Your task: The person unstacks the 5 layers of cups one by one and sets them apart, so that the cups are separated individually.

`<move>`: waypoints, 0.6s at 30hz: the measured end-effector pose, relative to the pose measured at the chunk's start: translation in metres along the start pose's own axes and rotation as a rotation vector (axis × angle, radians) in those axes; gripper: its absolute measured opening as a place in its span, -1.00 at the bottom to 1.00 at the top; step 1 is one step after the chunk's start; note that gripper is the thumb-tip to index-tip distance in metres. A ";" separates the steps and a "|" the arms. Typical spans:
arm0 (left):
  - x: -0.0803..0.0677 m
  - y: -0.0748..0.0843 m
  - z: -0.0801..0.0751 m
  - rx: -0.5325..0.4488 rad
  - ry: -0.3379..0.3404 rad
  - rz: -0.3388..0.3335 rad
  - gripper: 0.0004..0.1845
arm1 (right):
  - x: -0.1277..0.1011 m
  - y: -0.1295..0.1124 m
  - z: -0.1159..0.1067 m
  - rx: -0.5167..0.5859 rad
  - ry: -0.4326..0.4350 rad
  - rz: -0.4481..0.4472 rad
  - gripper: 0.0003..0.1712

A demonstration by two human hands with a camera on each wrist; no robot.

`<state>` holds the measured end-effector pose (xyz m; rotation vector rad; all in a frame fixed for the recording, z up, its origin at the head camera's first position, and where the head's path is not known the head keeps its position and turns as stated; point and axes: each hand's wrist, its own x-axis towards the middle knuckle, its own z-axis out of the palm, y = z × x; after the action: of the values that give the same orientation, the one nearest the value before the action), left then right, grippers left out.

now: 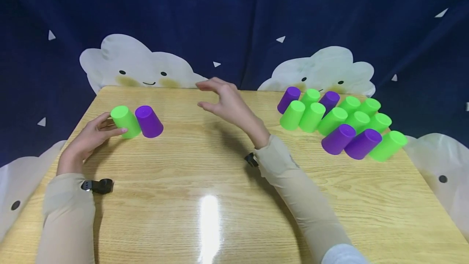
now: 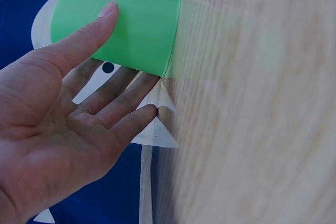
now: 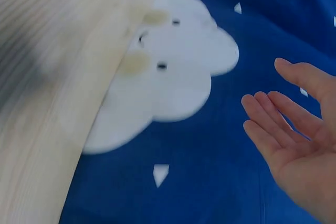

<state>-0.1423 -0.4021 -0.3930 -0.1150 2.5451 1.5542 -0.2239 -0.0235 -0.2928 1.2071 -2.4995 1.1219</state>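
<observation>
On the left of the table, an upside-down green cup stands in my left hand. The thumb lies along its near side, and the other fingers reach behind it, as the left wrist view also shows on the green cup. Close beside it on the right is an upside-down purple cup. My right hand is raised above the middle of the table, thumb and fingers apart with nothing between them. The right wrist view shows the right hand with its palm turned up and its fingers loosely bent.
Several upside-down green cups and purple cups stand close together in rows at the right of the wooden table. Behind the table hangs a dark blue curtain with white clouds and triangles.
</observation>
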 end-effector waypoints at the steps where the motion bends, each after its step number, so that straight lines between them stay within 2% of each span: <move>1: 0.000 0.000 0.000 0.003 0.002 0.002 -0.14 | 0.008 -0.005 0.007 -0.003 -0.022 0.005 -0.50; 10: -0.001 -0.001 -0.001 0.009 0.016 0.010 -0.19 | 0.068 -0.036 0.080 -0.027 -0.264 0.084 -0.44; 14: 0.000 0.000 -0.001 0.001 0.004 0.007 -0.17 | 0.083 -0.034 0.109 -0.086 -0.341 0.108 -0.43; 18: 0.002 -0.001 -0.002 -0.003 -0.008 -0.005 -0.13 | 0.089 -0.032 0.128 -0.133 -0.367 0.111 -0.44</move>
<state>-0.1447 -0.4039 -0.3933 -0.1148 2.5342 1.5538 -0.2373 -0.1784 -0.3274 1.3564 -2.8884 0.7977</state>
